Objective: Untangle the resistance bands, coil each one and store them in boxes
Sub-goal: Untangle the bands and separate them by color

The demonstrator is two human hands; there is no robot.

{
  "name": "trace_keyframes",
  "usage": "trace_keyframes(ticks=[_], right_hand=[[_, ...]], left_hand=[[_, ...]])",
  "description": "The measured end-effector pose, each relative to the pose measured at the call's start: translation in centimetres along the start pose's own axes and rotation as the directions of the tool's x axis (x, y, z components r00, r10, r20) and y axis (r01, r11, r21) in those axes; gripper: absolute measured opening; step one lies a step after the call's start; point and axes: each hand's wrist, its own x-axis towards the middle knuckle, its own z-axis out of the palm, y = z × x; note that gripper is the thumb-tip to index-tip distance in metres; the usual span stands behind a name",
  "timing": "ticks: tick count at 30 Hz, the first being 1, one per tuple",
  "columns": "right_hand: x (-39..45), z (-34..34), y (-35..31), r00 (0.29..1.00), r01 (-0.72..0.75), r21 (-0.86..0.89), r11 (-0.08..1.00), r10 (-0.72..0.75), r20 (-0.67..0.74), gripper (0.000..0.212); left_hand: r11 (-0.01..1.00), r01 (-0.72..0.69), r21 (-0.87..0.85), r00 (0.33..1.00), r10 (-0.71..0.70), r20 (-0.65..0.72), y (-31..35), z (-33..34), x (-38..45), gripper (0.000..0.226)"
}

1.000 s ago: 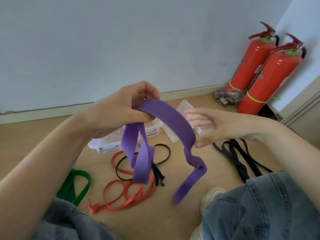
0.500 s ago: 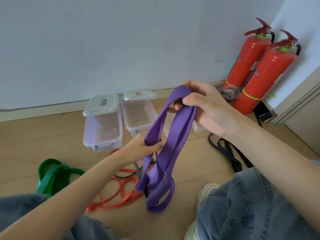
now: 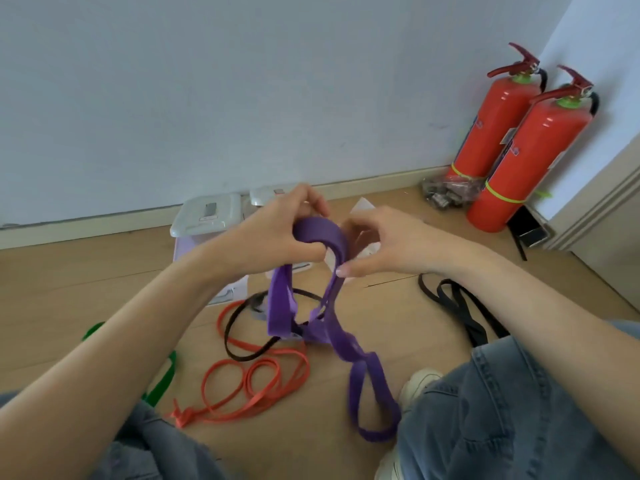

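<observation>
Landmark for all positions: the purple band [image 3: 320, 237], held up at mid-frame above the wooden floor [image 3: 69, 289].

Far left of it, a green band [image 3: 162, 379] lies on the floor, partly hidden behind the person's left forearm. Nearer, below and left of the purple band, an orange band [image 3: 256, 375] lies in loose loops with a knot at its near end, and a thin black band [image 3: 239, 327] crosses it. Neither is coiled.

The left hand [image 3: 277, 233] grips the top fold of the purple band, fingers curled round it. This appears to anchor the start of a coil while the remainder hangs free. Just right of it, the right hand [image 3: 384, 244] pinches the descending strand between thumb and fingers, probably to guide it round. The hanging length is twisted and ends in an open loop just above the floor, so coiling looks barely begun.

Behind the purple band, against the wall, stand clear plastic boxes [image 3: 207, 220] with lids on or beside them. The hands block most of the interiors; what shows seems empty, though this cannot be confirmed.

Right of the purple band, a wider black band [image 3: 460, 306] lies bunched on the floor. Farther right, two red fire extinguishers [image 3: 512, 143] stand in the corner.
</observation>
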Motion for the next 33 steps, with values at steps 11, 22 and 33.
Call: trace_keyframes(ticks=[11,22,33], right_hand=[[-0.5,-3.1,0.8,0.992,0.001,0.539,0.842,0.069,-0.110,0.020],[0.3,0.4,1.0,0.997,-0.039,0.136,0.990,0.030,0.073,0.037],[0.7,2.7,0.8,0.995,-0.087,0.079,0.993,0.091,-0.051,0.046]], left_hand=[[0.977,0.197,0.077,0.975,-0.204,0.089,-6.8,2.6,-0.6,0.024],[0.991,0.057,0.121,0.998,-0.058,0.004,-1.7,1.1,0.5,0.027],[0.918,0.268,0.292,0.958,-0.221,-0.183,-2.0,1.6,0.8,0.018]])
